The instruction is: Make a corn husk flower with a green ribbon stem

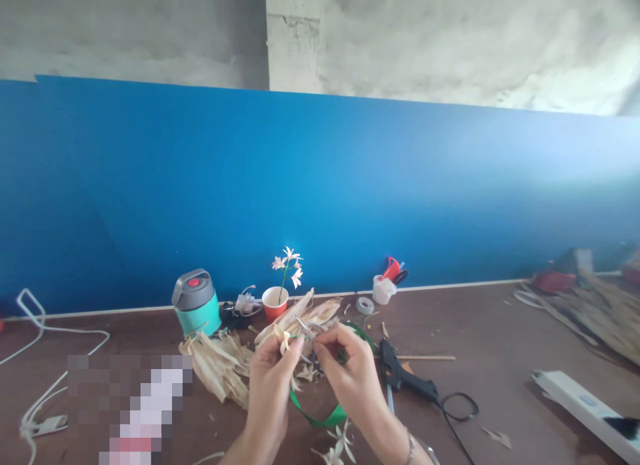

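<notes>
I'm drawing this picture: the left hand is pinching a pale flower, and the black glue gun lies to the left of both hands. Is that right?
Almost, but the black glue gun isn't on the left: the head view shows it to the right of the right hand. The left hand is pinching a pale flower, as you said.

Left hand (273, 375) and right hand (353, 368) close together, fingers (331, 334) bent in pinches.

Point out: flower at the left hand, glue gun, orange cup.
Held flower (285, 342), head view: pale petals.
Glue gun (394, 370), head view: dark body.
Orange cup (275, 312), head view: outer wall, below the rim.
</notes>
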`<act>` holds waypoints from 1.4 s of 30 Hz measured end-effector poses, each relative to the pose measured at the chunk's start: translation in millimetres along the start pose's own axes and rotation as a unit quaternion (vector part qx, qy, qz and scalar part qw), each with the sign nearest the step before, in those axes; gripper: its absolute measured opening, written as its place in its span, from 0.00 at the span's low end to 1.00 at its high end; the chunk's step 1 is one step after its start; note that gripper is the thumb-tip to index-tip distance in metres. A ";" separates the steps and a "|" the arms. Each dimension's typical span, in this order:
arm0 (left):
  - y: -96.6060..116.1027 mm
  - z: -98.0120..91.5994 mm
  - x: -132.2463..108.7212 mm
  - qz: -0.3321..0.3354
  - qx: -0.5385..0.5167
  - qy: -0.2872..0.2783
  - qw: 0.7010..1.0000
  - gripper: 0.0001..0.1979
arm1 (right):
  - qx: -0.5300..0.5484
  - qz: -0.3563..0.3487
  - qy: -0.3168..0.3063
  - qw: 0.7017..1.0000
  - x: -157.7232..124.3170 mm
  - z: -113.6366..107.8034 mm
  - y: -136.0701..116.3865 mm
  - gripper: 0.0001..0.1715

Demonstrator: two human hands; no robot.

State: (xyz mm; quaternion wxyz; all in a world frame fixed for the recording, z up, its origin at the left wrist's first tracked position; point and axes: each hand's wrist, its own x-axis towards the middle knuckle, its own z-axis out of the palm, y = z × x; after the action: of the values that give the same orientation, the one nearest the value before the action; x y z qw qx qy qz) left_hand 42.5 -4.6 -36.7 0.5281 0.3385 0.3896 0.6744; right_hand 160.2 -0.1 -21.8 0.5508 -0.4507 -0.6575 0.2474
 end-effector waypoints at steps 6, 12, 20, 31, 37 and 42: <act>-1.6 1.7 -1.6 -0.009 -0.029 0.053 0.998 0.14 | -0.014 -0.028 0.009 0.999 -3.7 5.6 3.0 0.09; 1.8 4.5 -3.7 -0.005 -0.018 0.077 0.997 0.13 | -0.021 -0.049 0.011 0.999 -5.5 8.5 6.0 0.09; 4.7 6.6 -5.0 -0.011 -0.028 0.075 0.997 0.14 | -0.035 -0.086 0.034 0.995 -7.4 10.4 5.9 0.10; 7.4 4.4 -2.6 -0.067 -0.067 0.052 0.994 0.15 | -0.133 -0.192 0.055 0.971 -5.8 8.0 7.5 0.11; 4.2 1.3 0.0 -0.050 -0.060 0.045 0.996 0.13 | -0.160 -0.221 0.041 0.961 -5.7 5.9 9.8 0.10; 9.4 3.2 1.6 -0.038 -0.048 0.044 0.997 0.11 | -0.128 -0.164 0.019 0.978 -2.9 2.8 11.0 0.08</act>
State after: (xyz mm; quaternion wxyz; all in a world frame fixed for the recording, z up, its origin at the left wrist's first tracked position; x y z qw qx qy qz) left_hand 40.7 -3.8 -26.9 0.5515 0.2679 0.3919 0.6859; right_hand 161.0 3.0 -33.1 0.5343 -0.4079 -0.7380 0.0589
